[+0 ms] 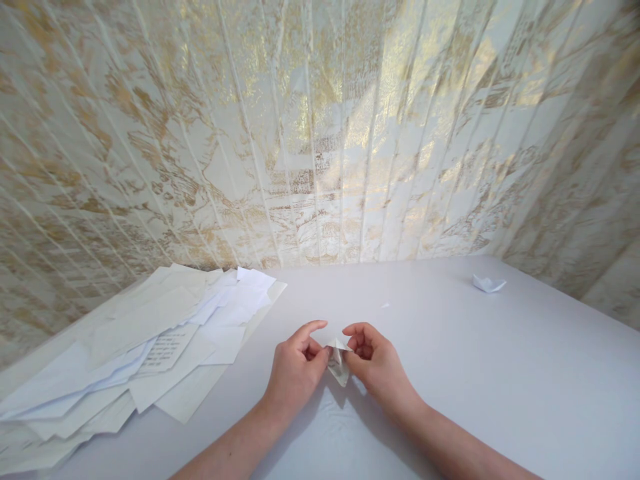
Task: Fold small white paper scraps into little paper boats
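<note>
A small piece of folded paper, with a peaked top and a pointed lower end, is held between my two hands just above the white table. My left hand pinches its left side between thumb and curled fingers, the index finger stretched out past it. On the opposite side, my right hand grips the paper's right edge between thumb and bent fingers. Parts of the fold are hidden behind the fingertips. A shadow of hands and paper falls on the table below.
Loose paper sheets, some with writing, lie in a spread pile on the left of the table. A folded paper boat sits at the far right. One tiny paper scrap lies beyond my hands. Behind the table hangs a gold-patterned curtain.
</note>
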`<action>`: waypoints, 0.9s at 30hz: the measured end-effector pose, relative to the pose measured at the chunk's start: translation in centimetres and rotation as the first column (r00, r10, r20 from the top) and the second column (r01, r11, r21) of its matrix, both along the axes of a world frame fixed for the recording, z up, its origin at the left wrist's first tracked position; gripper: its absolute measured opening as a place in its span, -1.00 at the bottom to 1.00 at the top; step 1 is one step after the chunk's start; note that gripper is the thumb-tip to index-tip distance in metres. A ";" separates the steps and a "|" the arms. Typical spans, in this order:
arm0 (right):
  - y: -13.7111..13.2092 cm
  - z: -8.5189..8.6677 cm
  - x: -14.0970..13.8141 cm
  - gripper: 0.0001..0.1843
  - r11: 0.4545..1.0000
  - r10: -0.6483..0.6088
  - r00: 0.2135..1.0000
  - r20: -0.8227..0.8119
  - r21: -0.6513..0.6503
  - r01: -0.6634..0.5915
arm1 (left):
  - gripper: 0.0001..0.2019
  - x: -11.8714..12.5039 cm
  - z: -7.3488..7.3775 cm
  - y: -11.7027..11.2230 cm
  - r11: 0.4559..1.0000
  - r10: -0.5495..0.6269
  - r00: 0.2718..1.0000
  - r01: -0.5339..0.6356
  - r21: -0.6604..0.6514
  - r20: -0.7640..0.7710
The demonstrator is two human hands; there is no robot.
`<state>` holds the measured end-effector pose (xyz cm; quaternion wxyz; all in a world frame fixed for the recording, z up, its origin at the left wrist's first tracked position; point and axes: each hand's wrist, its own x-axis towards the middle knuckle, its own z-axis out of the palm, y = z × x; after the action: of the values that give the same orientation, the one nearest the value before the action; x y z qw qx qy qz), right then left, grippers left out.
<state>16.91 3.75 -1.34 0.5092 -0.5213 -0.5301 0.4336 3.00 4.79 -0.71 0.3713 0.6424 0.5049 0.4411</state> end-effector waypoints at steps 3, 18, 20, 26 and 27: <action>0.2 0.1 0.0 -0.77 0.998 -0.028 0.995 0.091 0.055 0.023 | -0.70 0.1 0.2 -0.1 0.991 0.015 0.990 0.004 0.136 -0.139; 3.6 -0.3 -0.2 -0.83 0.968 -0.101 0.946 0.308 0.251 0.021 | -0.59 0.8 -0.2 3.1 0.996 0.077 0.977 -0.067 0.056 -0.197; 4.5 -0.3 -0.7 -0.86 0.966 -0.101 0.950 0.294 0.257 0.023 | -0.58 0.6 -0.1 3.8 0.992 0.119 0.980 -0.112 0.053 -0.160; 5.7 -0.3 -1.4 -0.89 0.973 -0.090 0.974 0.208 0.225 0.041 | -0.72 0.4 -0.1 4.7 0.989 0.110 0.992 -0.102 -0.107 0.068; 5.7 -0.3 -1.4 -0.89 0.974 -0.086 0.977 0.195 0.222 0.042 | -0.79 0.4 -0.2 4.7 0.986 0.092 0.989 -0.074 -0.149 0.118</action>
<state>15.52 9.45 -1.64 0.5201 -0.5210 -0.6063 0.3008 3.42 9.52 -0.90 0.4289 0.5634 0.5377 0.4577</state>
